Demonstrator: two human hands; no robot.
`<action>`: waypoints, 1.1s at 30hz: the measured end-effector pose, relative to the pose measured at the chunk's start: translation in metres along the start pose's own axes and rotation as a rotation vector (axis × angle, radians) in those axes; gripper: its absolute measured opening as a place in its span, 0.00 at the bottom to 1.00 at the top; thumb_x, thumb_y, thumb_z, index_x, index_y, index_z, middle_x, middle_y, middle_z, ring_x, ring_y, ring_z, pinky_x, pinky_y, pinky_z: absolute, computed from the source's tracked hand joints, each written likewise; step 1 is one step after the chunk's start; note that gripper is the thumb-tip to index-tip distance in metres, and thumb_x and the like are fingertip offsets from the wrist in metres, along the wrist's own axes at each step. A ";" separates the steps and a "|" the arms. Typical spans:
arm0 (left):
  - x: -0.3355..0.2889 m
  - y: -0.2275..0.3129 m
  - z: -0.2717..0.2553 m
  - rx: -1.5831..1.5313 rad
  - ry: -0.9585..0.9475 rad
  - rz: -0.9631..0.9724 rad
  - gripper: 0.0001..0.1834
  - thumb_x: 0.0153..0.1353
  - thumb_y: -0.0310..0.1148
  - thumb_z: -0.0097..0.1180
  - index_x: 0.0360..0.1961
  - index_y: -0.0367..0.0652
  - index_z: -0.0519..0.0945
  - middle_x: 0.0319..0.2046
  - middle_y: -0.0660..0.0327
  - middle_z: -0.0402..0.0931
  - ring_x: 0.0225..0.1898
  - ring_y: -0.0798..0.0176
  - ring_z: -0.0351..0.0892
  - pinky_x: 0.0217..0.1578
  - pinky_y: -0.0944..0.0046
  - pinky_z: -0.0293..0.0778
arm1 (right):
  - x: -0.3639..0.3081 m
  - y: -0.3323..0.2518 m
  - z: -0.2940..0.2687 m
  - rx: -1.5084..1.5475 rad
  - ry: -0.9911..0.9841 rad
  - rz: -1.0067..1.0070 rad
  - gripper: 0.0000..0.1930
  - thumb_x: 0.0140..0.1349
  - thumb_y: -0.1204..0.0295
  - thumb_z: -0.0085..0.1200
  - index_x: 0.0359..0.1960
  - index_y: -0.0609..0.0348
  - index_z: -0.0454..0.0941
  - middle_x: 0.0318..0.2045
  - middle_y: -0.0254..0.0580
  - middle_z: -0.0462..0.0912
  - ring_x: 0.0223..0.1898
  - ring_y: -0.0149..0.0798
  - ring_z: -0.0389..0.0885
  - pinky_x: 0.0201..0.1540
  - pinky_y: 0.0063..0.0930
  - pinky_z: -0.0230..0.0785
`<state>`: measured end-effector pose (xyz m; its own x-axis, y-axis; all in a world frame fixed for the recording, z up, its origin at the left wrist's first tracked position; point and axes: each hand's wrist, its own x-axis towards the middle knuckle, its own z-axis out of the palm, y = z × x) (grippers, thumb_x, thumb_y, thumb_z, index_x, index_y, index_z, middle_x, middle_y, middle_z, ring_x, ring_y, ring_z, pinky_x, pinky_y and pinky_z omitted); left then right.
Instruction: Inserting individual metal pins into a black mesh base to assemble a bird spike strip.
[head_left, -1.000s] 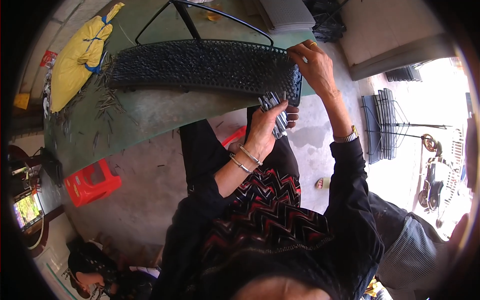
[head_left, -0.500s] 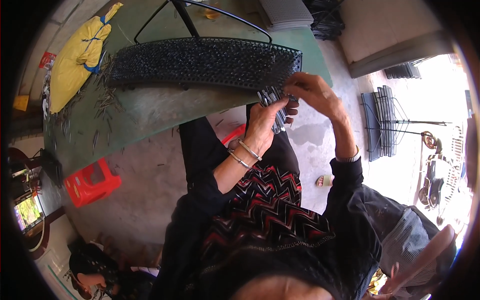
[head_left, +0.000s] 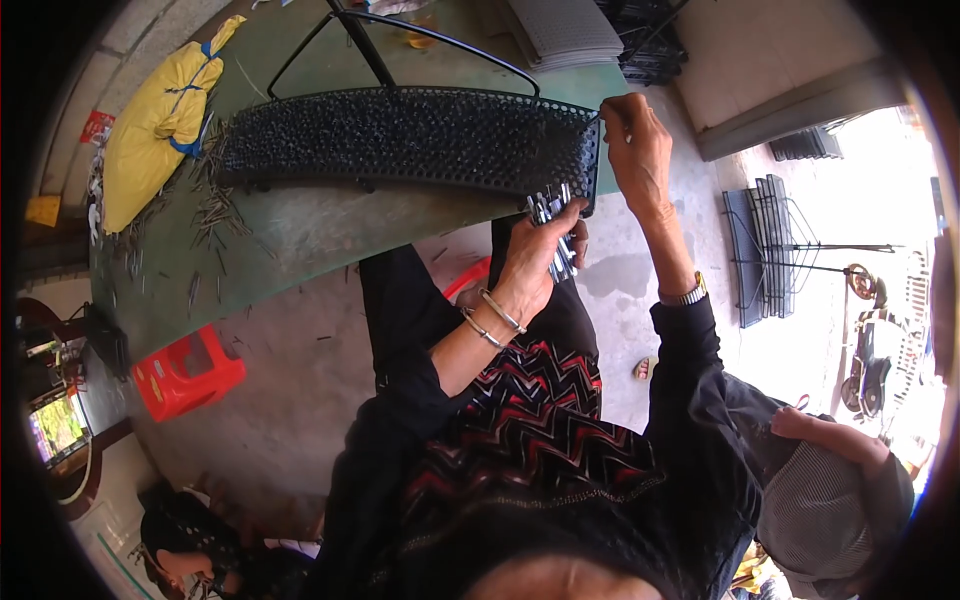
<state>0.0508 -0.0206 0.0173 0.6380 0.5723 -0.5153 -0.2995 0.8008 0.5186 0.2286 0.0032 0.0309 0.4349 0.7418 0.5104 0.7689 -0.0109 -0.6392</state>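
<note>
A long black perforated panel (head_left: pixel 400 135) with a bent rod frame (head_left: pixel 365 45) behind it lies along the near side of the green table (head_left: pixel 330 235). My left hand (head_left: pixel 525 260) is closed around a bundle of short thin metal rods (head_left: pixel 552 225), just below the panel's right part. At the panel's right end is my right hand (head_left: pixel 638 150), fingers pinched together by the upper corner. Anything held in that pinch is too small or hidden to make out. Many of the panel's holes look filled with dark, shiny pieces.
Loose dark rods (head_left: pixel 220 210) lie scattered beside a yellow bag (head_left: pixel 165 135) at the table's left. Grey perforated sheets (head_left: pixel 565 35) are stacked at the back right. A red stool (head_left: pixel 190 375) stands at lower left. Wire racks (head_left: pixel 765 250) are to the right; other people sit nearby.
My right hand has moved from beside the rod bundle up and right to the panel's end corner. My left hand still grips the rods, slightly lower.
</note>
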 end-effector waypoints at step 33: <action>-0.006 0.005 -0.006 0.047 0.005 0.020 0.10 0.61 0.36 0.61 0.41 0.43 0.79 0.31 0.59 0.82 0.28 0.69 0.79 0.20 0.73 0.64 | -0.024 -0.029 -0.033 0.371 -0.807 0.334 0.11 0.62 0.70 0.57 0.39 0.67 0.80 0.30 0.38 0.80 0.33 0.28 0.76 0.36 0.23 0.69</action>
<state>0.0409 -0.0186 0.0190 0.6289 0.5889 -0.5076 -0.2785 0.7802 0.5601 0.2116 -0.0363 0.0565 0.0437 0.9798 -0.1951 0.4049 -0.1959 -0.8931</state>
